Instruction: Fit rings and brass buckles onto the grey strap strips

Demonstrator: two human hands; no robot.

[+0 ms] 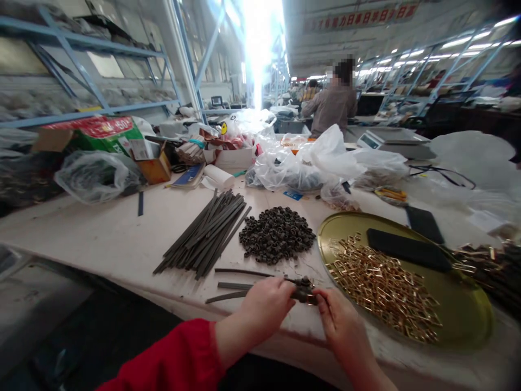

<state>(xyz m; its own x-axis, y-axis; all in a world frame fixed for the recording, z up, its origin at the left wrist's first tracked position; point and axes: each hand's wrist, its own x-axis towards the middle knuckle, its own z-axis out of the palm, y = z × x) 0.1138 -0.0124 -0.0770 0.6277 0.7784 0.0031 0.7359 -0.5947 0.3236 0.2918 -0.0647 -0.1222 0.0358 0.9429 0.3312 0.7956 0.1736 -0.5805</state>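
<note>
Near the table's front edge, my left hand (pixel 264 304) is closed, its fingers wrapped over a short dark strap (pixel 304 295). My right hand (pixel 342 320) pinches the strap's right end, where a bit of gold metal glints; its shape is mostly covered by fingers. Loose dark strips (pixel 234 285) lie beside and partly under my left hand. Beyond the hands are a bundle of long dark strips (pixel 203 233) and a heap of small dark loops (pixel 279 233). To the right, a round gold tray (pixel 468 315) holds many gold rectangular buckles (pixel 382 282).
A black flat block (pixel 407 248) lies across the tray. Clear plastic bags (pixel 293 163) and boxes crowd the back of the table. A digital scale (pixel 394 142) stands at the back right. Further off, a person (pixel 334 103) faces away. Blue shelving (pixel 81 65) rises at left.
</note>
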